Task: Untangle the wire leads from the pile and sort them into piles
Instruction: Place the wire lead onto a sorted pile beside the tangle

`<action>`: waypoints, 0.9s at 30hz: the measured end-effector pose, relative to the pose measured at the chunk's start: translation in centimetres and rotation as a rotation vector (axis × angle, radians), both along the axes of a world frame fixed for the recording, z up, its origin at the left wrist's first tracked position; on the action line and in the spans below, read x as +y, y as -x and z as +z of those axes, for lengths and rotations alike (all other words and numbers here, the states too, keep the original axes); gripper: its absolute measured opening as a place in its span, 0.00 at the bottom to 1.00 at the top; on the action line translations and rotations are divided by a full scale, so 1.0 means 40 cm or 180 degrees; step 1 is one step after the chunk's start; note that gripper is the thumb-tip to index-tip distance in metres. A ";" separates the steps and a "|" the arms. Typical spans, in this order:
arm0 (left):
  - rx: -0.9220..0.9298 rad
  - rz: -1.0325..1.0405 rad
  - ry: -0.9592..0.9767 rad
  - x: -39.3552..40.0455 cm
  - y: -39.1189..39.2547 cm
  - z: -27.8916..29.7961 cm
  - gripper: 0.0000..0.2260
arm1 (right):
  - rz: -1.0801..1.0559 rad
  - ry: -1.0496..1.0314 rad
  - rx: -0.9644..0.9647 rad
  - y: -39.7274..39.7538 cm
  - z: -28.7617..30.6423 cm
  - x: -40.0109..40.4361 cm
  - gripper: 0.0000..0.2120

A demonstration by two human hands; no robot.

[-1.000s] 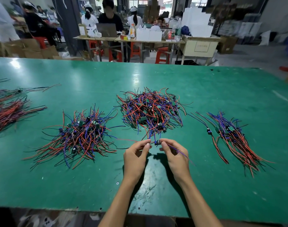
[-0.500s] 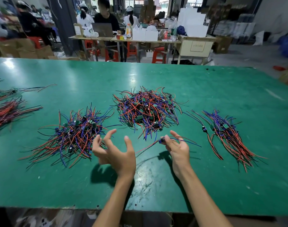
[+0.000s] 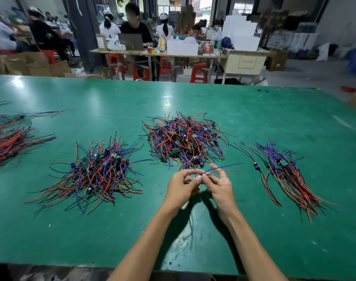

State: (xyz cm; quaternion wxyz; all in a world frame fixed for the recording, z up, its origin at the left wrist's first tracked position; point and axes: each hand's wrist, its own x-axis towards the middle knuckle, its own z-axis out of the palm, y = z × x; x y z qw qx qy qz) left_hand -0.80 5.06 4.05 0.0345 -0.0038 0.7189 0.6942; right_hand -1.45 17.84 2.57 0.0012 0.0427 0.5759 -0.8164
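Observation:
A tangled pile [image 3: 185, 138] of red, blue and black wire leads with small green boards lies at the table's middle. Just in front of it my left hand [image 3: 182, 187] and my right hand [image 3: 219, 185] meet above the table. Both pinch one wire lead [image 3: 221, 168], whose blue and red strands stick out to the right past my right fingers. A looser pile [image 3: 96, 169] lies to the left. A straightened, aligned pile [image 3: 286, 173] lies to the right.
Everything sits on a green table [image 3: 254, 110]. Another bundle of red and purple leads [image 3: 9, 138] lies at the far left edge. Behind the table, people sit at benches with boxes and red stools.
My left hand, spread open and apart half a second ago, has come back to my right hand and taken hold of the lead. The lead's strands now point right.

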 end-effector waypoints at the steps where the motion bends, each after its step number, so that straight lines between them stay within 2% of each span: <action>1: -0.0042 0.0036 -0.0134 0.001 0.000 -0.010 0.06 | 0.0044 -0.0120 0.0087 0.002 -0.004 -0.002 0.13; 3: -0.0175 0.0113 -0.0201 0.002 -0.004 -0.023 0.06 | 0.0051 -0.0492 0.0306 0.003 -0.014 -0.007 0.08; 6: -0.0271 0.0400 -0.0226 0.004 -0.013 -0.036 0.07 | -0.0069 -0.1417 0.0523 0.009 -0.038 -0.014 0.09; 8: -0.0226 0.0484 -0.0301 0.006 -0.016 -0.043 0.08 | -0.0101 -0.1790 0.0580 0.011 -0.055 -0.018 0.10; 14: 0.0088 0.0497 -0.0130 0.014 -0.021 -0.068 0.09 | 0.0026 -0.1587 0.0581 0.004 -0.063 -0.026 0.12; 21: 0.0256 0.0383 0.0109 0.015 -0.024 -0.075 0.21 | -0.0413 -0.1723 0.0203 0.013 -0.057 -0.043 0.14; 27: 0.0230 0.0280 0.0117 0.008 -0.028 -0.073 0.13 | -0.0790 -0.1335 -0.0221 0.054 -0.021 -0.052 0.14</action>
